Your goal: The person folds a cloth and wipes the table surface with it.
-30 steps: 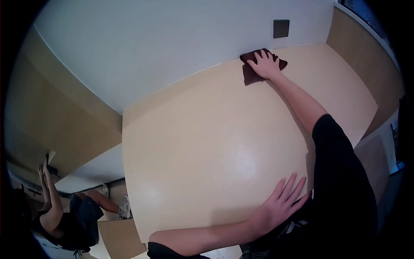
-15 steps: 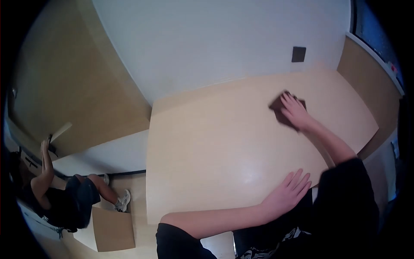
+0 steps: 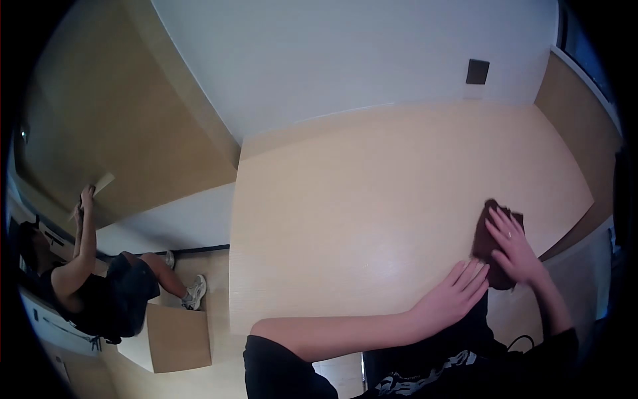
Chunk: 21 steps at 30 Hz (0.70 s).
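Observation:
My right hand (image 3: 512, 245) presses on a dark brown cloth (image 3: 484, 229) at the near right edge of the pale wood table (image 3: 352, 219). Its fingers are stretched over the cloth, and a ring shows on one of them. Part of the cloth hangs past the table edge. My left hand (image 3: 453, 290) rests at the front edge with its fingers extended. Those fingertips reach the cloth's lower left side; whether they touch it I cannot tell.
A white wall with a dark square plate (image 3: 477, 72) stands behind the table. To the left, another person (image 3: 100, 279) sits on a wooden box (image 3: 179, 338), hands raised towards a large wood panel (image 3: 153, 133). A wooden side panel (image 3: 578, 120) and window border the right.
My right hand has drawn the cloth from the table's far right part towards me, to the near edge. My left hand has shifted slightly right. The other person's hands have moved a little.

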{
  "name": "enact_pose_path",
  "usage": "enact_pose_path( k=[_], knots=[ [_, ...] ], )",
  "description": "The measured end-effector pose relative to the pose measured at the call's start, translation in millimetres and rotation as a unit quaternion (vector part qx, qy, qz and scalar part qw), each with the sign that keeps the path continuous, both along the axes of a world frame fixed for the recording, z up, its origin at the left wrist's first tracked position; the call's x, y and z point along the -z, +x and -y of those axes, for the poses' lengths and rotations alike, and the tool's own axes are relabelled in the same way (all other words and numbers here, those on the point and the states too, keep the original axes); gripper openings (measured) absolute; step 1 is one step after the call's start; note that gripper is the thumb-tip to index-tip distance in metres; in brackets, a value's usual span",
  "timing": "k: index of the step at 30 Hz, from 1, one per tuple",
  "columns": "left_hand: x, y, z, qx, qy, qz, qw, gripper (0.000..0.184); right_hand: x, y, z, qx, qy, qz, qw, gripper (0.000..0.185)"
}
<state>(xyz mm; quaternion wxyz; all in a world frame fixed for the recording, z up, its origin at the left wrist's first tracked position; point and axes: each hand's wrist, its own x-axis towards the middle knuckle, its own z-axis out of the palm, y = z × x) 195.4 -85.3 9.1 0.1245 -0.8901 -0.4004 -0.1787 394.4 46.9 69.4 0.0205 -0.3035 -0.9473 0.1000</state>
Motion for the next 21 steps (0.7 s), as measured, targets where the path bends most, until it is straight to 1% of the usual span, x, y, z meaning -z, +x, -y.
enact_pose_path(
  k=[1, 3, 5, 7, 10, 13, 15, 17, 19, 20, 21],
  knots=[
    [-1, 1, -1, 0.002, 0.006, -0.002, 1.000, 0.056, 1, -10, -14, -0.009, 0.011, 0.004, 1.000, 0.064],
    [-1, 0, -2, 0.001, -0.004, -0.022, 1.000, 0.056, 13, -31, -47, -0.041, 0.039, -0.034, 0.998, 0.066],
    [0, 1, -1, 0.002, -0.010, -0.040, 0.999, 0.057, 29, -57, -84, -0.036, 0.071, -0.053, 0.995, 0.065],
    [5, 1, -3, 0.000, -0.020, -0.043, 0.999, 0.058, 44, -88, -118, -0.005, 0.086, -0.073, 0.994, 0.065],
    [9, 2, -6, 0.003, -0.050, -0.025, 0.998, 0.057, 52, -146, -169, 0.068, 0.111, -0.059, 0.990, 0.068],
    [1, 3, -5, 0.015, -0.075, -0.057, 0.995, 0.057, 57, -204, -216, 0.158, 0.120, -0.058, 0.978, 0.075],
    [-6, 5, -1, 0.023, -0.087, -0.056, 0.994, 0.055, 55, -236, -227, 0.234, 0.117, -0.080, 0.962, 0.078],
    [-4, 8, 5, 0.034, -0.100, -0.056, 0.993, 0.053, 50, -258, -233, 0.299, 0.109, -0.073, 0.945, 0.078],
    [0, 11, 8, 0.010, -0.088, -0.040, 0.995, 0.049, 57, -285, -233, 0.358, 0.126, -0.087, 0.921, 0.078],
    [0, 10, 7, 0.012, -0.091, -0.044, 0.995, 0.049, 63, -294, -234, 0.372, 0.118, -0.091, 0.916, 0.078],
    [0, 9, 4, 0.021, -0.113, -0.071, 0.991, 0.048, 64, -298, -236, 0.386, 0.113, -0.099, 0.910, 0.079]
  ],
)
